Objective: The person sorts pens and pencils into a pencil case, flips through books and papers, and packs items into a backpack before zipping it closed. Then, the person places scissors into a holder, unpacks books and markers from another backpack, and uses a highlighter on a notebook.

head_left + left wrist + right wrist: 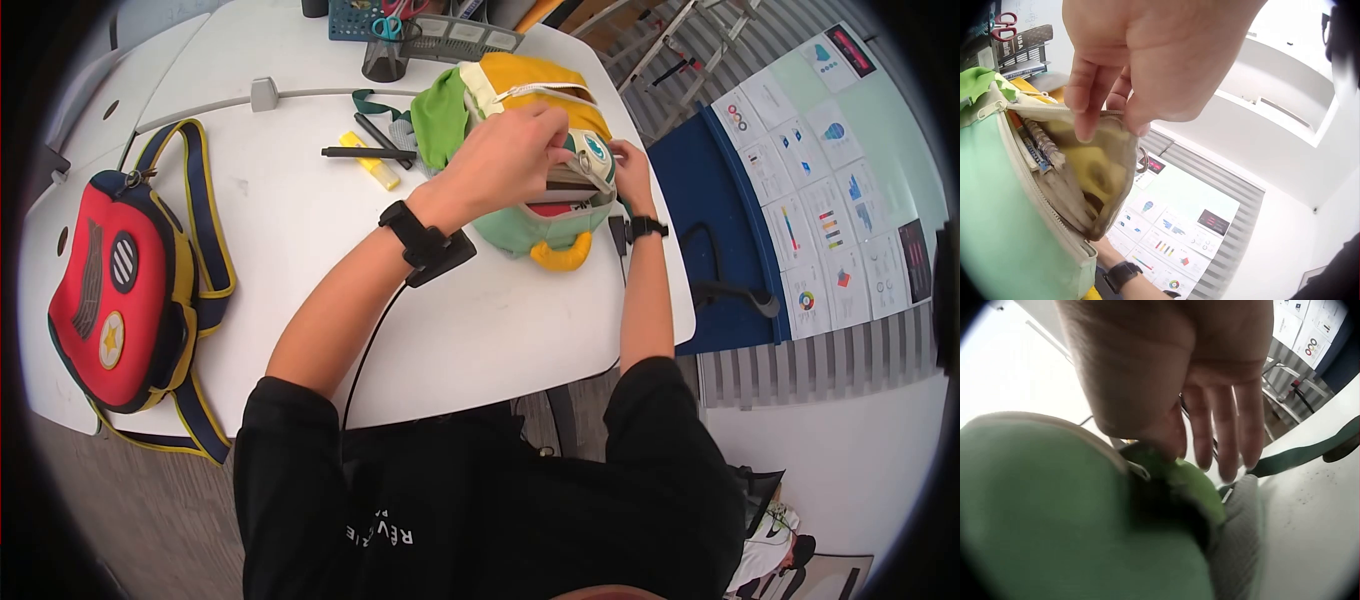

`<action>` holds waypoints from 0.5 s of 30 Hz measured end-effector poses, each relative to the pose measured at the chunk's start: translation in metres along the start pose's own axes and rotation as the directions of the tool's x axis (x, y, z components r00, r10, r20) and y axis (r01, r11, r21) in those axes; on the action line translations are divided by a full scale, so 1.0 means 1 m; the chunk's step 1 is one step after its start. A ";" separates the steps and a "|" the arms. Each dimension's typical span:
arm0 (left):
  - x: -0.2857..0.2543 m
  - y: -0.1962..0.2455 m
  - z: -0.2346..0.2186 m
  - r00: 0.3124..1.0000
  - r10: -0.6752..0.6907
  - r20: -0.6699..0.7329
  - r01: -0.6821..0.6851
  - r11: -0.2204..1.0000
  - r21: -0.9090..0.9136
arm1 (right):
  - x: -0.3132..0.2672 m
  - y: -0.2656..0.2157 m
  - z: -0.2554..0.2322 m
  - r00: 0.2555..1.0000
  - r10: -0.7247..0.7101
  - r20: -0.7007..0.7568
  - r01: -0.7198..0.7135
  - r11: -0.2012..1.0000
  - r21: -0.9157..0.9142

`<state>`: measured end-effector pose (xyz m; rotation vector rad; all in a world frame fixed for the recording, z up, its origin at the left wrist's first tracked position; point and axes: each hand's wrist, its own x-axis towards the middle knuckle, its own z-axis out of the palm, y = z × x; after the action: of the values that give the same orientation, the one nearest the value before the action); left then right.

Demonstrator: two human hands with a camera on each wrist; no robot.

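Note:
A green and yellow backpack (pixel 510 232) lies on the table with its zipped compartment open. Thumb and fingers of my left hand (pixel 515 150) (pixel 1154 62) pinch the edge of a pale zipped flap (pixel 1125 181), holding it away from the mint-green side. Inside the opening sit a spiral-bound item (pixel 1044 145) and something yellow. At the bag's far right side is my right hand (pixel 632 178). In the right wrist view this hand (pixel 1191 381) has its fingers extended and separated, the thumb by the bag's edge, partly hidden, above grey mesh (pixel 1238 537).
On the left lies a red bag (pixel 115 290) with navy and yellow straps. Two black pens (pixel 368 153) and a yellow highlighter (pixel 378 172) are beside the backpack. Behind them stands a mesh cup (pixel 385 65) with scissors. A blue chair (pixel 695 190) adjoins the table's right edge.

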<state>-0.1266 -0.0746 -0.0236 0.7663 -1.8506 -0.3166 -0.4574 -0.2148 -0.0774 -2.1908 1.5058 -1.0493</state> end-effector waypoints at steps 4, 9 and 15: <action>0.006 -0.007 -0.010 0.991 -0.107 -0.084 0.093 0.983 -0.157 | -0.043 -0.045 -0.012 0.936 0.054 -0.347 -0.009 0.992 0.128; 0.006 -0.013 -0.005 0.983 -0.185 -0.022 0.169 0.935 -0.312 | -0.110 -0.128 0.008 0.931 -0.228 -0.284 0.270 0.956 0.117; 0.008 -0.007 -0.017 0.992 -0.127 -0.009 0.116 0.931 -0.345 | -0.092 -0.150 0.020 0.840 -0.486 -0.240 0.484 0.872 -0.074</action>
<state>-0.1110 -0.0828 -0.0150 0.6374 -1.6604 -0.6858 -0.3577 -0.0739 -0.0399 -2.6025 1.0483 -1.5262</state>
